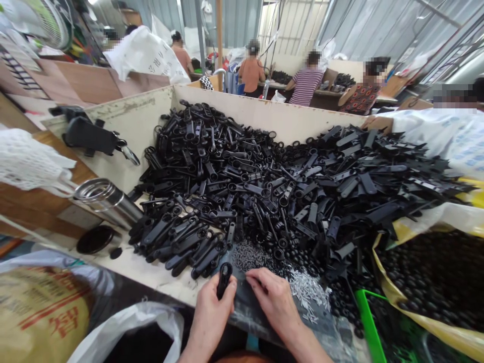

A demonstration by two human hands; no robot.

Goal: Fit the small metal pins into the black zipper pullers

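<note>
My left hand (pixel 210 308) is closed around a black plastic handle part (pixel 225 276), whose ringed end points up between thumb and fingers. Just to its right, my right hand (pixel 275 297) has thumb and forefinger pinched together; whatever may be between them is too small to make out. Beyond its fingertips lies a heap of small dark screws (pixel 247 255). Silver metal pins (pixel 308 291) are spread beside its knuckles. A row of assembled-looking black handle pieces (pixel 181 242) lies to the left, in front of a large pile of ringed black parts (pixel 212 156).
Flat black pieces (pixel 355 176) are heaped at right. A sack of round black parts (pixel 446 272) and a green crate (pixel 368 322) stand at lower right. A steel flask (pixel 113 201) and dark lid (pixel 96 239) are at left. An open white sack (pixel 128 333) sits below. Several people work behind.
</note>
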